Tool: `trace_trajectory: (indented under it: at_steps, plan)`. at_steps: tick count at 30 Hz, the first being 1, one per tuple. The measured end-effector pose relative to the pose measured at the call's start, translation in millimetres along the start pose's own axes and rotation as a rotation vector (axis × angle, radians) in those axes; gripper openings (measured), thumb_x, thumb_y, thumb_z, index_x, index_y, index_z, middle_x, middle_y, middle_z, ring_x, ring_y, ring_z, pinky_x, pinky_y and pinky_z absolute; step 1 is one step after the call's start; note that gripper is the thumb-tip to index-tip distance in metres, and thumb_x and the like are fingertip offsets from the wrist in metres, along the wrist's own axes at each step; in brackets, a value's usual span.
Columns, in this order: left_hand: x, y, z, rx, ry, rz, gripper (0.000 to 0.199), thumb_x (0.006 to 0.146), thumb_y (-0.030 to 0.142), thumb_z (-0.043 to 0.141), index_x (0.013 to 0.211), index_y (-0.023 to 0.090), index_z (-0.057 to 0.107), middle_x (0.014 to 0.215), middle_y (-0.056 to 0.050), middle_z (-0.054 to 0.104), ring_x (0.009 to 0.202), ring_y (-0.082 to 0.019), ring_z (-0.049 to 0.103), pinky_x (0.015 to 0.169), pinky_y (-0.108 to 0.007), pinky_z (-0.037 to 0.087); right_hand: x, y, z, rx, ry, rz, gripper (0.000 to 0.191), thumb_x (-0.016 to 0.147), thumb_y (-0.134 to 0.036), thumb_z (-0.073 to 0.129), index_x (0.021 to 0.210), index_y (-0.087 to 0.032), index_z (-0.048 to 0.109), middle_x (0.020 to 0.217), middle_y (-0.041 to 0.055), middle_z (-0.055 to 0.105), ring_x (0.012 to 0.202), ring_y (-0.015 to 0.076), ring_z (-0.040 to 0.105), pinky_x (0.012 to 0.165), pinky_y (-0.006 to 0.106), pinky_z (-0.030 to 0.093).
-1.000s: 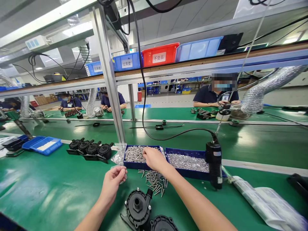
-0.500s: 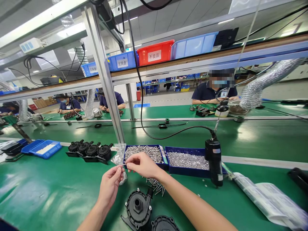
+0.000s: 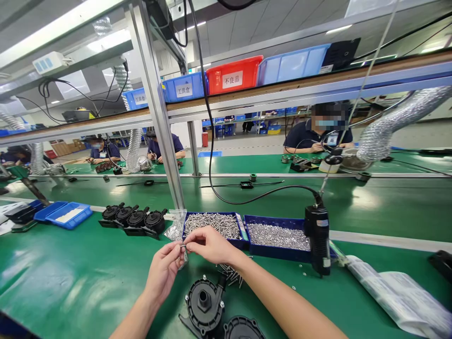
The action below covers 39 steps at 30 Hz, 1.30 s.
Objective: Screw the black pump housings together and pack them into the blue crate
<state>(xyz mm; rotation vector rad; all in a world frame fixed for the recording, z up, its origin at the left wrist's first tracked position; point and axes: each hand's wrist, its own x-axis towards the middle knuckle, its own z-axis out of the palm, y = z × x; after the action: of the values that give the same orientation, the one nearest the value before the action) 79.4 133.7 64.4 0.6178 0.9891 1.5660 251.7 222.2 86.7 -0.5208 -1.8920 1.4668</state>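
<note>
My left hand (image 3: 165,268) and my right hand (image 3: 210,244) meet fingertip to fingertip above the bench, both pinched. Between them lies a thin metal screw (image 3: 183,245), gripped by my right fingers, its end at my left fingertips. Anything small inside the left pinch is hidden. Just behind my hands stands a blue tray of screws (image 3: 212,224); a blue tray of small metal nuts or washers (image 3: 277,236) is to its right. Loose screws (image 3: 233,274) lie under my right wrist. Nearer me sits a round black pump housing (image 3: 204,303), with a second housing (image 3: 243,328) partly cut off.
A black electric screwdriver (image 3: 318,240) hangs by the right tray. Several black housings (image 3: 136,218) stand left of a clear plastic bag (image 3: 175,226). A metal post (image 3: 155,108) rises behind. Rolled plastic wrap (image 3: 384,292) lies right. Co-workers sit across the bench.
The view has shifted slightly, moving the scene a little to the right. My fingertips have come closer together around the screw.
</note>
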Motion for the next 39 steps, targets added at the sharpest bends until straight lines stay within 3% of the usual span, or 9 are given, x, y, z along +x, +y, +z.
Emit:
trace_trajectory:
  at_steps: [5,9,14,16,19,24,25,33,39]
  plan:
    - [-1.5,-1.3,-2.5,0.040,-0.063,0.020,0.047,0.065,0.034,0.102,0.100,0.015,0.077,0.082,-0.003,0.070,0.072,-0.014,0.064,0.069,-0.026,0.054,1.3,10.5,-3.0,0.102,-0.109,0.005,0.028,0.083,-0.035,0.077,0.103,-0.016,0.080,0.083,0.0049,0.078,0.073,0.0181,0.073,0.074,0.032,0.058]
    - [4.9,4.7,-10.1,0.220,-0.077,0.130,0.039,0.078,0.048,0.091,0.094,0.018,0.072,0.075,0.000,0.063,0.067,-0.013,0.056,0.065,-0.026,0.048,3.8,14.0,-8.7,0.133,-0.155,0.030,0.045,0.083,-0.046,0.078,0.115,-0.014,0.078,0.085,0.0071,0.079,0.070,0.0185,0.074,0.061,0.027,0.054]
    - [18.9,19.6,-39.1,1.193,-0.049,0.465,0.021,0.088,0.040,0.071,0.080,0.020,0.074,0.086,-0.006,0.065,0.080,-0.023,0.059,0.076,-0.034,0.047,-13.2,-29.4,-22.8,-0.075,-0.225,0.006,0.023,0.086,-0.026,0.071,0.103,-0.017,0.084,0.084,0.0055,0.080,0.074,0.0180,0.073,0.064,0.026,0.052]
    - [22.5,19.3,-50.9,1.502,-0.038,0.478,0.017,0.087,0.030,0.067,0.077,0.021,0.078,0.090,-0.008,0.064,0.092,-0.028,0.061,0.087,-0.040,0.047,-28.7,-58.7,-21.8,-0.332,-0.317,-0.064,0.028,0.085,-0.015,0.064,0.102,-0.021,0.085,0.093,0.0041,0.083,0.082,0.0179,0.075,0.073,0.027,0.054]
    - [25.1,11.3,-60.2,1.724,-0.042,0.447,0.020,0.090,0.025,0.065,0.089,0.021,0.084,0.095,-0.011,0.063,0.099,-0.031,0.059,0.094,-0.043,0.047,-52.7,-95.4,-5.9,-0.696,-0.507,-0.128,0.032,0.082,-0.008,0.062,0.095,-0.025,0.085,0.094,0.0013,0.084,0.080,0.0184,0.075,0.069,0.028,0.051]
    - [28.2,-2.7,-60.0,1.785,-0.081,0.498,0.022,0.093,0.023,0.064,0.096,0.024,0.086,0.113,-0.013,0.060,0.105,-0.031,0.056,0.098,-0.043,0.047,-74.7,-108.8,36.9,-1.200,-0.667,-0.136,0.001,0.074,-0.018,0.080,0.074,-0.017,0.079,0.072,0.0080,0.079,0.056,0.0203,0.065,0.045,0.034,0.028]
    - [29.2,-4.2,-59.9,1.779,-0.081,0.494,0.021,0.093,0.025,0.066,0.095,0.025,0.087,0.114,-0.013,0.061,0.106,-0.032,0.055,0.099,-0.044,0.047,-76.1,-106.3,43.5,-1.233,-0.685,-0.129,0.006,0.072,-0.019,0.083,0.073,-0.015,0.079,0.071,0.0084,0.078,0.054,0.0197,0.064,0.043,0.034,0.026]
    - [32.8,-5.4,-56.8,1.724,-0.098,0.455,0.019,0.089,0.022,0.068,0.089,0.025,0.087,0.116,-0.013,0.065,0.108,-0.033,0.060,0.099,-0.044,0.048,-81.4,-88.1,65.3,-1.324,-0.703,-0.152,0.010,0.072,-0.018,0.086,0.068,-0.017,0.076,0.066,0.0067,0.074,0.057,0.0209,0.064,0.042,0.036,0.035]
    - [25.8,-3.9,-47.6,1.735,-0.147,0.391,0.015,0.089,0.023,0.069,0.087,0.024,0.083,0.109,-0.012,0.067,0.106,-0.031,0.062,0.096,-0.040,0.048,-80.1,-88.2,81.2,-1.296,-0.706,-0.171,0.018,0.086,-0.015,0.079,0.068,-0.018,0.079,0.067,0.0104,0.076,0.055,0.0201,0.065,0.040,0.034,0.034]
